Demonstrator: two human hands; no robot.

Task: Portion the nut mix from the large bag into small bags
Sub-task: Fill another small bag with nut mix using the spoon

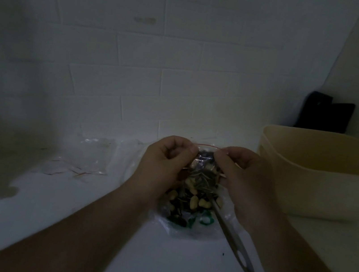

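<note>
While my left hand (pixel 165 157) and right hand (pixel 242 171) each pinch the top edge of the small bag (pixel 203 163), it hangs between them, above the large bag (pixel 188 205) of nut mix on the surface (pixel 154 261). Spoon (pixel 234 241) rests inside that bag.

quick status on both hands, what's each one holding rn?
Left hand: closed, pinching the top edge of the small bag of nut mix.
Right hand: closed, pinching the same bag's top edge at the other side.
</note>
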